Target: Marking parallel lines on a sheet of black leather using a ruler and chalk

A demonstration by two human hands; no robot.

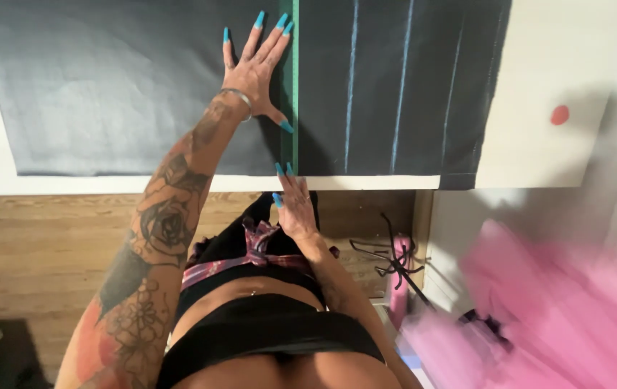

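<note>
Fabric, one big dark sheet [128, 94], lies flat on the white bench [560, 57]. Your left hand [254, 72] presses down on it, its grip spread wide, touching one green ruler [295, 86]. Your right hand [295, 205] rests its fingertips at the ruler's near end, fingers together, holding nothing. Three pale chalk lines [352, 86] follow, then one red dot [559, 114].

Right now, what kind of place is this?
Probably a home sewing room: black fabric marked with chalk lines lies on a white table, a green ruler held down on it, pink tulle nearby.
</note>
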